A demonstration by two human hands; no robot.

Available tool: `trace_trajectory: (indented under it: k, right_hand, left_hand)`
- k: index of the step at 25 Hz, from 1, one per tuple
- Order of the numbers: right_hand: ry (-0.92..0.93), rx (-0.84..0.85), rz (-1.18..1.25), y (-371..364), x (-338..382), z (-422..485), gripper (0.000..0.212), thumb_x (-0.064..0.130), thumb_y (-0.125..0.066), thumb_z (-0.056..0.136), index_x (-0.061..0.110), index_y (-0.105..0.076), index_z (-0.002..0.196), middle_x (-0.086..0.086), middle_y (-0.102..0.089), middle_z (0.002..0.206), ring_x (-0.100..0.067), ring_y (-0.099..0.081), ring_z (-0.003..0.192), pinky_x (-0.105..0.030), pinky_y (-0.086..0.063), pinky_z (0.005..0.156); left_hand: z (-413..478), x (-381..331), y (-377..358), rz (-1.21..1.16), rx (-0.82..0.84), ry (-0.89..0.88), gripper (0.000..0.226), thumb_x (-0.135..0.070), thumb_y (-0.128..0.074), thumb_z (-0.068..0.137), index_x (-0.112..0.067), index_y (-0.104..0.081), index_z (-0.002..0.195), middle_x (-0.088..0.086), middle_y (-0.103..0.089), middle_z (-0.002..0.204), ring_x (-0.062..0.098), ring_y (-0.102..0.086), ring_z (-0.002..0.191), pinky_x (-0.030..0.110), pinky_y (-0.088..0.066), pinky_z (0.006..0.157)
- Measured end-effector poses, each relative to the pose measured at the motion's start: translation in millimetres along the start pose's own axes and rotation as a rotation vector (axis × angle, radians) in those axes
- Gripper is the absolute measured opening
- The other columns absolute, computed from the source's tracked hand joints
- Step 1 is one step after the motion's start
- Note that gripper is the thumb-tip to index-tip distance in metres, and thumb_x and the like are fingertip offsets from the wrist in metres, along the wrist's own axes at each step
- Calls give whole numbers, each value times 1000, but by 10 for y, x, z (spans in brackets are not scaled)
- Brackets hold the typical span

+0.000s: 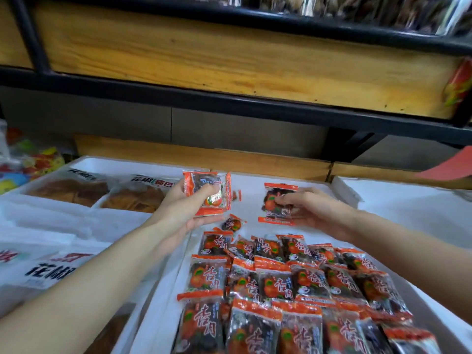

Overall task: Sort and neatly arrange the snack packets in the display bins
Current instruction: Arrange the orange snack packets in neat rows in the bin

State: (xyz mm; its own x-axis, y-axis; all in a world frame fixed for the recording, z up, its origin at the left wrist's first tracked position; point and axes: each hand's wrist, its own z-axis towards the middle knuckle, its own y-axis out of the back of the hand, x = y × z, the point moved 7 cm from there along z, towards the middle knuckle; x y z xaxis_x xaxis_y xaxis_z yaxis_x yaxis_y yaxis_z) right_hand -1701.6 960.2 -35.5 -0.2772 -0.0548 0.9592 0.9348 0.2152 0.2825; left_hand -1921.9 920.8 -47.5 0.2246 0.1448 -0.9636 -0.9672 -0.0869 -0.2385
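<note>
A white foam display bin (pixel 255 180) holds several orange-edged snack packets with dark fruit inside, laid in overlapping rows (pixel 275 284) across its near half. My left hand (pixel 178 210) holds a small stack of the same packets (pixel 208 192) upright above the bin's far left, thumb across the front. My right hand (pixel 314 208) pinches one packet (pixel 277 203) with its fingertips near the bin's far middle. A single loose packet (pixel 233 223) lies between my hands.
Left of the bin, another white bin (pixel 84 164) holds large clear bags of brown crisps (pixel 69 187). A further white bin (pixel 383 190) sits at the right. Wooden shelf boards with black metal rails (pixel 229 100) overhang the far side. Coloured sweets (pixel 33 159) lie far left.
</note>
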Motion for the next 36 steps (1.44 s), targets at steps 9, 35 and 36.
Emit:
trace_trajectory:
  k: [9, 35, 36]
  right_hand:
    - [15, -274, -159, 940, -187, -810, 36, 19, -63, 86, -12, -59, 104, -14, -52, 80, -14, -50, 64, -20, -47, 62]
    - [186, -141, -770, 203, -564, -1533, 37, 38, -64, 86, 19, -48, 114, 5, -47, 101, -8, -48, 87, -10, -38, 68]
    - [232, -193, -697, 219, -500, -1581, 33, 36, -62, 87, 19, -49, 112, 6, -48, 101, -8, -49, 87, -12, -43, 72]
  left_hand:
    - [-701, 1, -298, 18, 98, 63, 38, -21, -69, 85, -21, -55, 121, 5, -68, 115, 20, -73, 86, 44, -55, 88]
    - [-1378, 264, -982, 2, 199, 207, 75, -24, -76, 79, -18, -37, 142, 14, -49, 140, 24, -73, 86, 40, -58, 81]
    - [-1404, 298, -996, -4, 215, 211, 71, -23, -76, 77, -17, -42, 139, 14, -53, 136, 26, -72, 90, 38, -59, 77]
